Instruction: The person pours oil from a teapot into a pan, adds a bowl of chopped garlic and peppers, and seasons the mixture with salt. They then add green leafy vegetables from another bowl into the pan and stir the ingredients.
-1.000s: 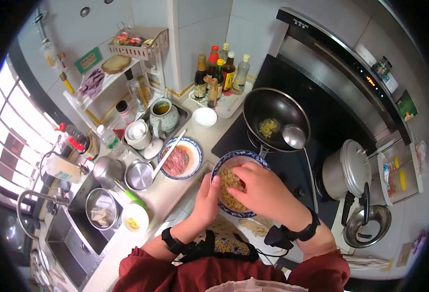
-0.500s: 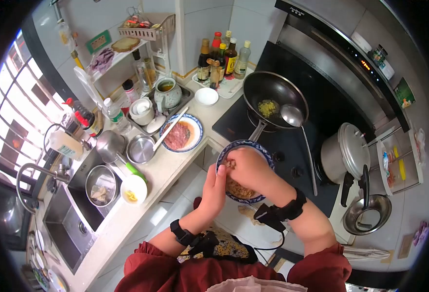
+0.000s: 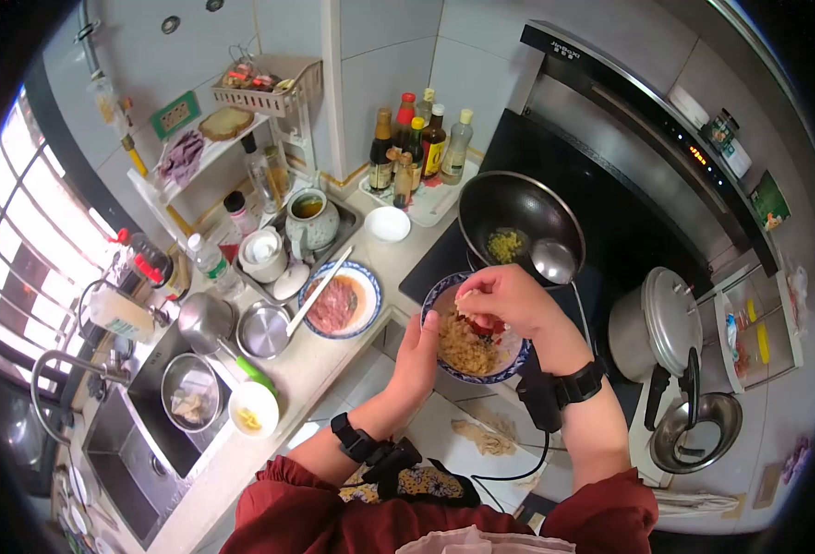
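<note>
My left hand holds the near-left side of a blue-and-white bowl, its thumb along the rim. Inside lies pale brown, crumbly food with a patch of something red beside it. Over the bowl is my right hand, fingers pinched together on a small pale clump that looks like the same food. Just beyond the bowl a dark wok sits on the stove, holding chopped yellow-green bits and a metal ladle.
To the left, a plate of raw meat with pale chopsticks across it stands on the counter. A small white bowl and sauce bottles are behind it. A pressure cooker stands right, the sink far left.
My right hand has lifted and drawn back from the food, so more of the bowl's contents and the red patch show. The left hand stays on the bowl. The view has shifted slightly.
</note>
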`<state>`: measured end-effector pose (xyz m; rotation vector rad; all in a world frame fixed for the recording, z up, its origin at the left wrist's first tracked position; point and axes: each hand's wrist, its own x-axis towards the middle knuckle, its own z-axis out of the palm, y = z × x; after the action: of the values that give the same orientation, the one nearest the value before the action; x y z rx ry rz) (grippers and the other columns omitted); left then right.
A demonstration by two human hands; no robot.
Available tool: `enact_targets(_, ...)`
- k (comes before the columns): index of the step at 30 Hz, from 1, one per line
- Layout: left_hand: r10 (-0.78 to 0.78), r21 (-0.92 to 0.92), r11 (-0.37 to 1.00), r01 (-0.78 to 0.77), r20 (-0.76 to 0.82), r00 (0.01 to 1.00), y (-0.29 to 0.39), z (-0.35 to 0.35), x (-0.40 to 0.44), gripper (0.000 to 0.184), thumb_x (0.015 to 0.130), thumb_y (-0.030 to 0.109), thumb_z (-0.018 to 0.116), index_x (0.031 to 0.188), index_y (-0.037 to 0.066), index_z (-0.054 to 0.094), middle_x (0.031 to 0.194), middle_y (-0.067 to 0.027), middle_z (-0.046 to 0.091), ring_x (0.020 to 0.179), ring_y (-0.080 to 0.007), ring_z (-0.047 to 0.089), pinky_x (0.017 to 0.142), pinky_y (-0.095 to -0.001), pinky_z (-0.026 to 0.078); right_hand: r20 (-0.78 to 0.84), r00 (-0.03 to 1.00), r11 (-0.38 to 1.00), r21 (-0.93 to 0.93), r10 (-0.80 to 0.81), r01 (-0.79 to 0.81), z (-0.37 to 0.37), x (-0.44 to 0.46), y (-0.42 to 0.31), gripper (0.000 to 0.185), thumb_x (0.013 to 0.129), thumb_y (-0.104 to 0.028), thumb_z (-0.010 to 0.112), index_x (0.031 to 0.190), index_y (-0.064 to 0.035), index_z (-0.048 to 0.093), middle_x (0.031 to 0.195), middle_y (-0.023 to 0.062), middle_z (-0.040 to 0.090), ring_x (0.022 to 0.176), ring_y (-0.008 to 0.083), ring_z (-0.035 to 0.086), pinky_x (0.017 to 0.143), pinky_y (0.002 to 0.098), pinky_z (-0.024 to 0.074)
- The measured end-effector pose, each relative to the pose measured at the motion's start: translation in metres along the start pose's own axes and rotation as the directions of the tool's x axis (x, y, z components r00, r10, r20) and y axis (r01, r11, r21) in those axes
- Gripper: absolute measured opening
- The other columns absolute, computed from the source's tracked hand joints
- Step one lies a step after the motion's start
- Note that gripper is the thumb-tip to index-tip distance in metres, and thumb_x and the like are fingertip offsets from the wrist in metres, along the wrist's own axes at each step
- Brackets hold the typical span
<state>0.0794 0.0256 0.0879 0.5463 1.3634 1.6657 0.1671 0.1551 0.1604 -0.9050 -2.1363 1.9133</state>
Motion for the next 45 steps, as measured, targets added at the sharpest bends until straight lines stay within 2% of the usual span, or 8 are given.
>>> enact_targets(6,-0.094,-0.104,0.99,0.096,0.026,0.995,-0.011,-0.009,0.042,0.053,0.089,0.043,0.035,0.114,-0.005,0.04,0.111,-0.0118,0.047,0.103,-0.0175,0.041,0.091,-0.028,0.031,-0.173,0.984,0.916,0.386,-0.042,0.107,-0.064,0.029,-0.008,0.012,0.073,-0.007,0.06,0.081,0.002,0.058,0.062,0.0041,0.054,0.049,0.0096,0.049,0.046,0.0207,0.0413)
enact_targets(11,-0.078,-0.135,0.988,0.078,0.011,0.997,-0.008,-0.032,0.05,0.054,0.089,0.043,0.036,0.115,-0.004,0.039,0.111,-0.0111,0.047,0.103,-0.017,0.04,0.091,-0.0277,0.029,-0.495,0.869,0.961,-0.239,0.001,-0.137,-0.12,0.086,0.022,0.011,0.07,-0.006,0.061,0.08,-0.0002,0.06,0.07,0.0112,0.06,0.057,0.0157,0.057,0.052,0.0257,0.0459)
enact_targets(15,-0.063,-0.116,0.992,0.056,-0.058,0.996,-0.017,-0.054,0.047,0.052,0.09,0.043,0.034,0.114,-0.003,0.041,0.108,-0.0108,0.047,0.102,-0.0164,0.04,0.09,-0.0271,0.029,-0.415,0.764,0.37,-0.895,-0.494,-0.248,-0.137,0.111,0.064,0.012,0.068,-0.008,0.061,0.079,-0.0023,0.061,0.079,0.0154,0.062,0.073,0.028,0.061,0.064,0.0351,0.0487)
enact_targets(22,0.031,0.002,1.0,-0.031,-0.034,0.999,-0.008,-0.064,0.019,0.05,0.09,0.041,0.033,0.115,-0.003,0.039,0.11,-0.0104,0.045,0.103,-0.0162,0.039,0.092,-0.0277,0.028,-0.642,0.667,0.812,-0.575,-0.377,-0.094,-0.105,0.044,-0.02,0.008,0.073,-0.003,0.056,0.078,-0.0014,0.062,0.065,0.0093,0.06,0.052,0.0169,0.057,0.051,0.026,0.0454)
enact_targets(28,-0.056,-0.208,0.976,0.059,0.021,0.998,-0.003,-0.047,-0.024,0.05,0.09,0.041,0.033,0.118,-0.001,0.038,0.115,-0.0092,0.044,0.107,-0.0166,0.038,0.093,-0.0286,0.028,-0.306,0.917,0.967,-0.081,-0.256,0.243,0.007,-0.037,-0.014,0.007,0.074,-0.003,0.06,0.08,0.001,0.062,0.068,0.0048,0.06,0.055,0.0094,0.055,0.051,0.0212,0.044)
enact_targets(36,-0.134,-0.303,0.939,0.165,0.121,0.984,-0.015,-0.051,-0.062,0.052,0.089,0.043,0.036,0.118,0.0,0.037,0.116,-0.0092,0.045,0.107,-0.0167,0.041,0.09,-0.0298,0.032,-0.453,0.692,0.8,-0.511,-0.562,0.315,0.0,-0.035,0.001,0.007,0.074,0.0,0.058,0.078,0.0041,0.06,0.07,0.0056,0.056,0.054,0.01,0.054,0.05,0.0214,0.0422)
enact_targets(39,-0.197,-0.225,0.952,0.209,0.074,0.978,-0.023,-0.065,-0.065,0.05,0.089,0.042,0.036,0.117,0.0,0.037,0.114,-0.009,0.046,0.105,-0.016,0.042,0.089,-0.0296,0.034,-0.523,0.529,0.668,-0.735,-0.668,0.117,-0.056,0.014,0.013,0.008,0.071,-0.005,0.056,0.075,0.0001,0.062,0.078,0.0168,0.059,0.071,0.0301,0.058,0.065,0.0344,0.0459)
enact_targets(45,-0.094,-0.313,0.945,0.094,0.015,0.995,-0.007,-0.062,-0.065,0.045,0.091,0.039,0.035,0.112,0.0,0.041,0.105,-0.0066,0.047,0.096,-0.0139,0.042,0.086,-0.0262,0.033,-0.446,0.753,0.517,-0.84,-0.485,-0.164,-0.116,0.061,0.041,0.03,0.068,0.0,0.056,0.097,-0.0026,0.06,0.113,0.0175,0.049,0.105,0.0311,0.047,0.09,0.0346,0.0382)
